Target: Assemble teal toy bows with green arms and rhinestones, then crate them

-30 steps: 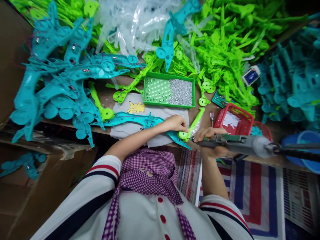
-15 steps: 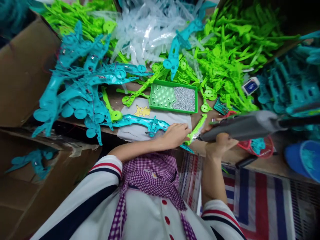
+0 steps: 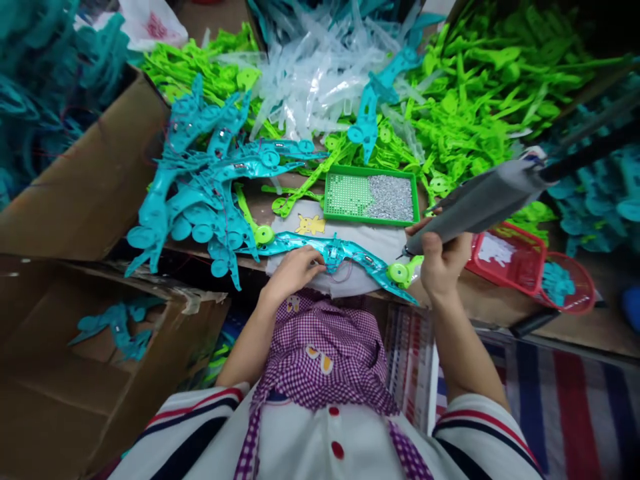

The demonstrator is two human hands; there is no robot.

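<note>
Head view, only feed I've got: 2 hands, 1 powered driver, 1 frame being worked on.

Right hand (image 3: 443,261): wrapped around the gray driver (image 3: 480,200), firm grip. Driver is tilted, bit pointing down-left, just by the disc of lime piece no. 1 (image 3: 400,273) at the frame's right end. Can't tell if the bit touches.

Left hand (image 3: 296,272): fingers curled, tips at the near edge of the frame's middle. Can't tell whether it's pinching anything.

Teal frame (image 3: 338,253): 1 pc, lying flat across the gray cloth (image 3: 363,235) at the front edge of the bench (image 3: 493,303). Lime piece no. 2 (image 3: 264,235) sits at its left end. 1 yellow printed figure (image 3: 311,225) on the cloth.

Behind the frame: 1 green tray (image 3: 350,197), right half full of small silver parts (image 3: 393,199), too many to count. Right of the driver hand: 2 red baskets, 1 rectangular basket (image 3: 525,263) with white pieces, 1 round basket (image 3: 587,291) with teal bits.

Heaps, not countable: 1 teal pile (image 3: 215,167) left, 1 clear pile (image 3: 305,83) at the back, 1 lime pile (image 3: 460,113) right of that.
</note>
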